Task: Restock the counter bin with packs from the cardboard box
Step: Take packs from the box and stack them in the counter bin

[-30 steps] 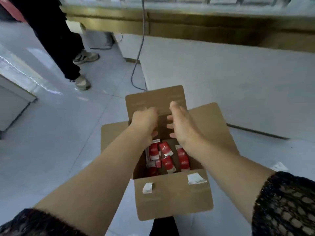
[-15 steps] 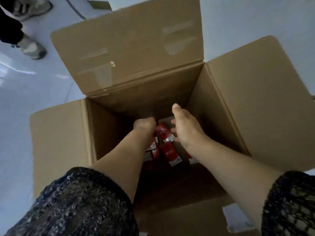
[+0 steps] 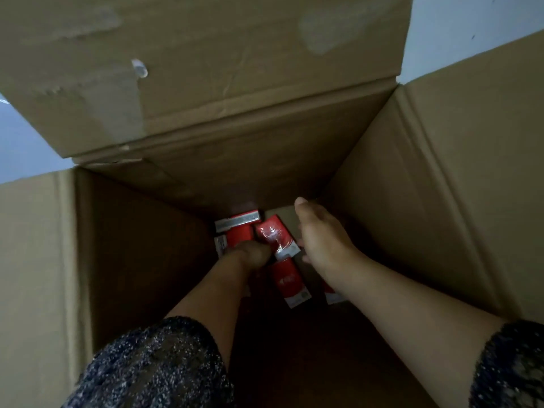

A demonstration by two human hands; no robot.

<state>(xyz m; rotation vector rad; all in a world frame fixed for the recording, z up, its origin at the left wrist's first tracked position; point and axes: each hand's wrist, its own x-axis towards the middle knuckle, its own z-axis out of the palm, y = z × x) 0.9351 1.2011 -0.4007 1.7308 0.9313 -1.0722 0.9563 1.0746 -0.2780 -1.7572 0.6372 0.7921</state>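
Note:
I look straight down into a deep cardboard box (image 3: pixel 426 201) with its flaps folded out. Several red packs with white ends lie loose on its bottom. My left hand (image 3: pixel 250 254) is down among them with its fingers curled, knuckles against the lower left edge of a tilted red pack (image 3: pixel 273 234); its fingertips are hidden. My right hand (image 3: pixel 323 240) is on the other side of that pack, thumb pointing up and fingertips touching the pack's right edge. Another red pack (image 3: pixel 287 279) lies below between my forearms, and one more (image 3: pixel 240 232) lies at the far left.
The far flap (image 3: pixel 206 69) stands up behind the opening, with torn tape marks on it. The side flaps (image 3: pixel 35 260) spread left and right. Pale floor (image 3: pixel 471 25) shows at the upper right and left corners. The counter bin is out of view.
My head has dropped much closer to the box, which now fills the view. Both hands have sunk to the bottom and reached the packs.

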